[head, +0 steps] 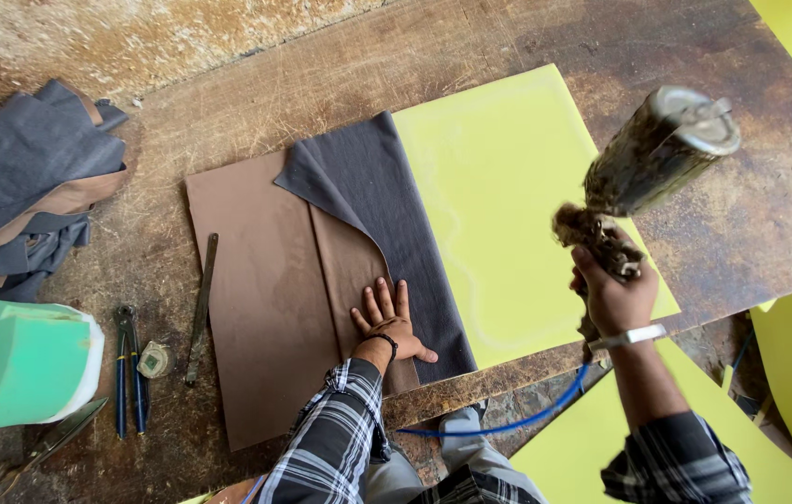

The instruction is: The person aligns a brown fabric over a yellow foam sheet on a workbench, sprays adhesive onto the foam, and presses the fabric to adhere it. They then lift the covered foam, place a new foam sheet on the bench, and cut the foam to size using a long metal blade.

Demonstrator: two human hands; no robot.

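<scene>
While left hand [388, 322] lies flat, fingers spread, pinning brown sheet [265, 299] w/ grey fabric [386, 210] folded back — right hand [612, 297] fist-tight on spray gun [648, 163], raised over yellow foam [508, 196], rt of fabric; left nearer.

Spray gun [650, 173] in the right hand [612, 297] is motion-blurred, nozzle unreadable. Green foam block [18, 369] cut by left edge. Scissors [36, 453] run off the bottom corner. Blue hose [508, 425] disappears under the table edge [508, 369].
</scene>
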